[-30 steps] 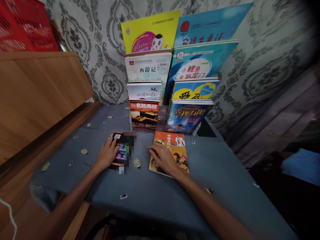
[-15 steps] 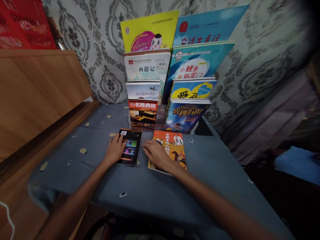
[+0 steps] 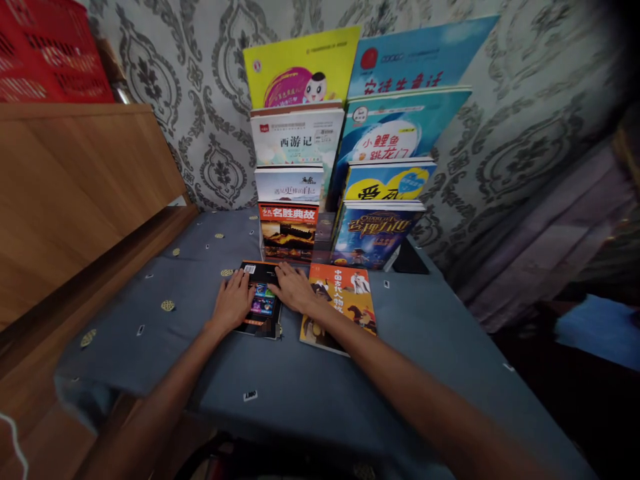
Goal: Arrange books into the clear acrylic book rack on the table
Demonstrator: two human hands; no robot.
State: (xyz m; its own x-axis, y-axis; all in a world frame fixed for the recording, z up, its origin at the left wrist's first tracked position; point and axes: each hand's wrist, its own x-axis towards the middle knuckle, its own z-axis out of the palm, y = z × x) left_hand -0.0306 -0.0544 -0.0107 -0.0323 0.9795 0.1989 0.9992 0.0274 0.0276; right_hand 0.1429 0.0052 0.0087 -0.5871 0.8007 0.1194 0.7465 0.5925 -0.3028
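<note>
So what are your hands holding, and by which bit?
Nothing looks gripped: the left hand lies flat on the left side of the dark book, and the right hand rests on its upper right corner.

On the surface [image 3: 125, 360], a book [image 3: 263, 307] lies left of another book [image 3: 345, 307], both before rows of upright books [image 3: 287, 230].

Tiered upright books [image 3: 297, 137] stand against damask wallpaper [image 3: 200, 80], red crate [image 3: 45, 60] at left
</note>
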